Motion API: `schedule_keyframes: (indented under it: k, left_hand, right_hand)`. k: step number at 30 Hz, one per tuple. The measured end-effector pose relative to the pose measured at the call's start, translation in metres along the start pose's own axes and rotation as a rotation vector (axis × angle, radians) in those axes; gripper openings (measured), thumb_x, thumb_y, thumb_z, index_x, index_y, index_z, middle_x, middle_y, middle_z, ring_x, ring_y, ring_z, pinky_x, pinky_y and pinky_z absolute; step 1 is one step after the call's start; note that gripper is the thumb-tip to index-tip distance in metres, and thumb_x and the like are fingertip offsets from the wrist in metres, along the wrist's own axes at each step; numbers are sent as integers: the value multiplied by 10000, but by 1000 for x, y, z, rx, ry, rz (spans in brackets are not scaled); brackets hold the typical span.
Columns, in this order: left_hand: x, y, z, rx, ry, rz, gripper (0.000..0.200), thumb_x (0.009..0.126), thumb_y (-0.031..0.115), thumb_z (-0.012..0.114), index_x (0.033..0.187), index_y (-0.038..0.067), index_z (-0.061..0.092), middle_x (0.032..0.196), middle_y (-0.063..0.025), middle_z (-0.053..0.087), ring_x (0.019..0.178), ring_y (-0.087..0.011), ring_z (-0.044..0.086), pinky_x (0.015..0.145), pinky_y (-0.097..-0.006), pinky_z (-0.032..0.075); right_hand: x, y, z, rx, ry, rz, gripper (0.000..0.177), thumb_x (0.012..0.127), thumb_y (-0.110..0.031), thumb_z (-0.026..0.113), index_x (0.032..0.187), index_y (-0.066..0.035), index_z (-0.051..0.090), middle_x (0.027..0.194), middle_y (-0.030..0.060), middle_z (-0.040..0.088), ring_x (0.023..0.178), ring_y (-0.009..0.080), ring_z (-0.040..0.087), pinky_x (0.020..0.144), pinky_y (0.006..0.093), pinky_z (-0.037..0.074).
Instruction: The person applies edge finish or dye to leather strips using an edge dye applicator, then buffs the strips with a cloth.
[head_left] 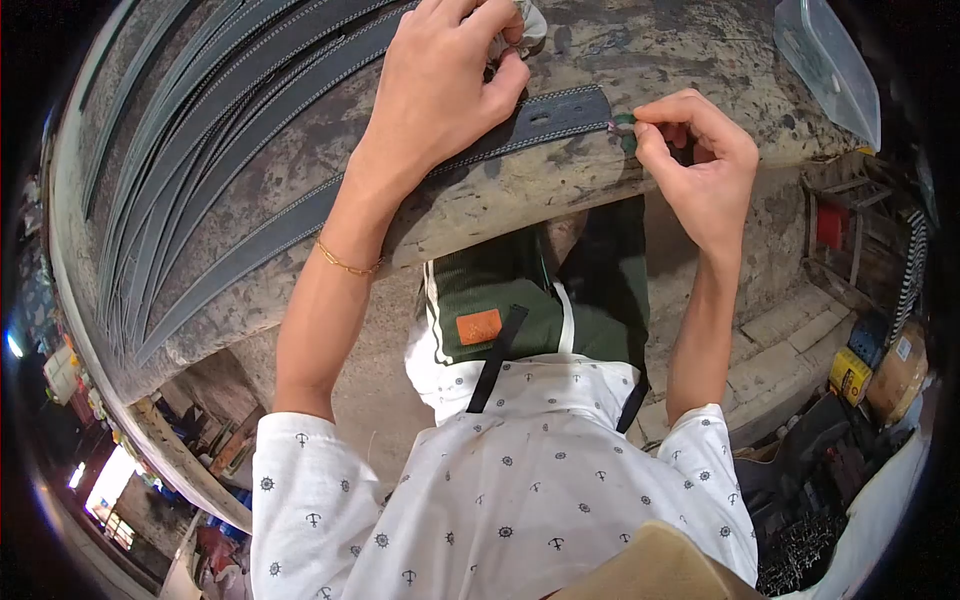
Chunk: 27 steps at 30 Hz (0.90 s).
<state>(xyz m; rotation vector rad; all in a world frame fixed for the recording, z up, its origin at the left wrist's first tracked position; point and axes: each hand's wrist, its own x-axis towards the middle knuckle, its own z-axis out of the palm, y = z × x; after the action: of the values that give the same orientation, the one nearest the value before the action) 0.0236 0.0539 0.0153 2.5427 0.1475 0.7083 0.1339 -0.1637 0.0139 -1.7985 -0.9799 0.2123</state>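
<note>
A dark belt strap (570,112) with pale stitching along its edges and a slot near its end lies across the worn work surface. My left hand (450,85) is above the strap with its fingers curled closed on a whitish crumpled cloth (535,28), partly hidden behind the fingers. At the strap's end, my right hand (703,150) pinches a small green piece (625,130) between thumb and forefinger. The green piece sits against or very near the strap's tip; its exact kind is too small to tell.
Several more stitched straps (190,165) fan out along the left of the stained surface (700,60). At the far right edge stands a clear plastic container (835,75). A yellow box (850,373) and a wooden frame (850,225) are lower on the right.
</note>
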Motion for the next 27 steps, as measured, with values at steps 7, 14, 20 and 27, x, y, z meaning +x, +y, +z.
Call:
schedule_keyframes:
  k: [7,14,20,27]
  left_hand:
    - [0,1,0,-13,14,1,159,734,69,633,852,29,536,851,-162,500,855,-369,511,760,-448,431]
    - [0,2,-1,1,4,-15,149,738,60,631,849,26,537,853,-165,502,857,-371,512,757,-447,430]
    - [0,2,-1,-6,9,-8,153,737,55,634,853,26,539,858,-162,504,864,-369,514,763,-446,431]
    - [-1,2,-1,3,10,-16,150,744,53,636,860,30,544,859,-160,509,865,-366,518,767,-445,436]
  right_hand:
    - [-1,0,0,118,23,94,89,778,29,690,858,-3,711,753,-13,628,664,54,510,607,215,406]
    - [-1,0,0,36,-5,36,88,790,30,697,872,5,711,750,-16,628,665,53,507,616,214,404]
    - [-1,2,-1,109,3,92,89,788,23,693,872,1,714,751,-16,632,676,49,522,619,214,415]
    - [-1,-1,-1,46,-4,78,94,796,29,695,884,3,719,759,-16,638,686,51,531,631,210,421]
